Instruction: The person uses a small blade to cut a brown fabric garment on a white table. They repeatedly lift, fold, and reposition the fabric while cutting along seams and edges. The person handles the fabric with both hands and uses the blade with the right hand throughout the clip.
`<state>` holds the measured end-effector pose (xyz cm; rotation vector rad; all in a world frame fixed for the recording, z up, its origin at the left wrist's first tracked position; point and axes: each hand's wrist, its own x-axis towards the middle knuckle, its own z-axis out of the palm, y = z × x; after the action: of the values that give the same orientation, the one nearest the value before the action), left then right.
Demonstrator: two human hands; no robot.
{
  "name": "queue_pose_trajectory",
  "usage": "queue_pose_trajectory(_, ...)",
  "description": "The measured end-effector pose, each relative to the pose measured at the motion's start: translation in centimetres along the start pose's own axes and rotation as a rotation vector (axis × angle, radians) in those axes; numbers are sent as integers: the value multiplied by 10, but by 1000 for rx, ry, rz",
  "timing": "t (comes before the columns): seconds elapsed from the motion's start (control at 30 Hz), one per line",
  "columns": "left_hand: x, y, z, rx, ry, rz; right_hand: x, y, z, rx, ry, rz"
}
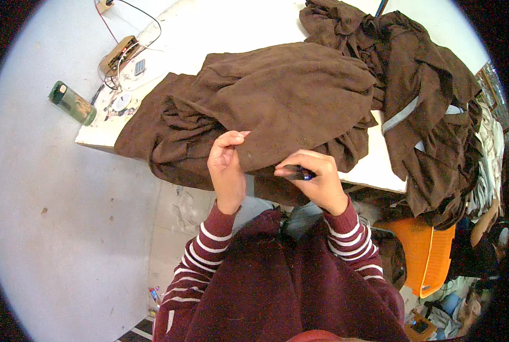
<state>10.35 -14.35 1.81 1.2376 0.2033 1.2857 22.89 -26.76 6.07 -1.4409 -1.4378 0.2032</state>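
Observation:
A large brown cloth garment [300, 91] lies bunched on the white table, its near edge hanging over the front. My left hand [227, 168] is closed at that near edge, thumb and fingertips pinching the brown cloth. Just to the right, my right hand [320, 174] is wrapped round a small dark tool [300, 172] with a blue end, which looks like thread snips. The tool's tip points left, close to the cloth. Whether its blades touch the cloth I cannot tell.
More brown garments [420, 114] are heaped at the right, over the table's edge. A green bottle [72, 102] and a power box with wires [120, 55] stand at the left by the wall. An orange plastic basket [431, 256] is below right. White table [254, 23] shows behind.

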Motion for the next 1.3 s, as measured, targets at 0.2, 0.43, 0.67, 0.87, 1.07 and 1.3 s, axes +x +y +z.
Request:
queue_pose_trajectory(0.2, -5, 8, 4, 329, -114, 197, 14, -23, -11, 287, 100, 222)
queue_pose_trajectory(0.43, 1, 16, 3, 501, -198, 448, 45, -18, -30, 304, 99, -21)
queue_pose_trajectory(0.67, -1, 19, -17, 565, -156, 447, 32, 67, -138, 210, 702, 308)
queue_pose_trajectory(0.87, -4, 12, -26, 570, -195, 410, -19, 112, -217, -290, 771, 176)
queue_pose_trajectory(1.07, 4, 21, -19, 566, -211, 401, -27, 69, -255, -813, 879, 363)
queue_pose_trajectory(1.3, 24, 51, -3, 444, 48, -97, 6, 64, -111, -355, -27, 49)
